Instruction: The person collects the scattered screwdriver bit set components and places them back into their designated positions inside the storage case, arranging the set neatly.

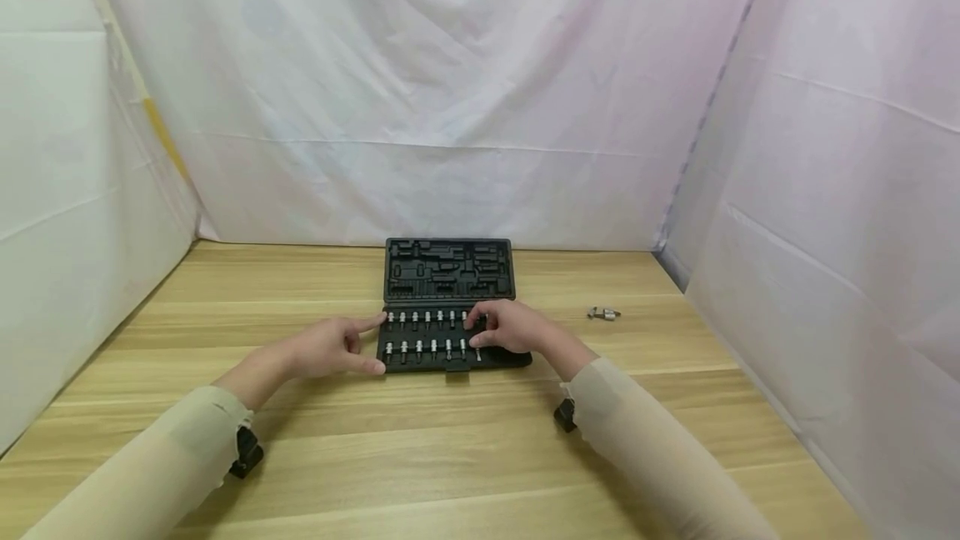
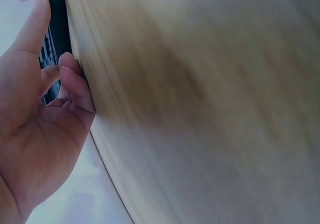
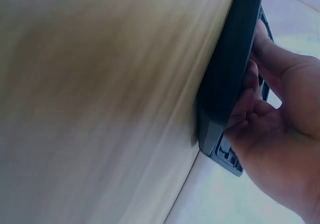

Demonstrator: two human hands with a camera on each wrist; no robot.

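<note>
A black hinged case (image 1: 517,359) lies unfolded on the table, its moulded lid (image 1: 450,269) towards the back. Two rows of silver bit sockets (image 1: 432,348) stand in the lower half. My left hand (image 1: 330,347) touches the case's left edge with outstretched index finger and thumb, and its other fingers are bent. Over the right part of the sockets reaches my right hand (image 1: 513,326), index finger and thumb apart, the tips close to the rows. Its palm hides the right end of the upper row. In the right wrist view its fingers (image 3: 245,106) lie bent against the case.
A few small metal pieces (image 1: 603,314) lie on the wooden table (image 1: 420,457) to the right of the case. White cloth (image 1: 420,90) hangs behind the table and along both sides. Dark wrist devices (image 1: 246,451) sit below the sleeves.
</note>
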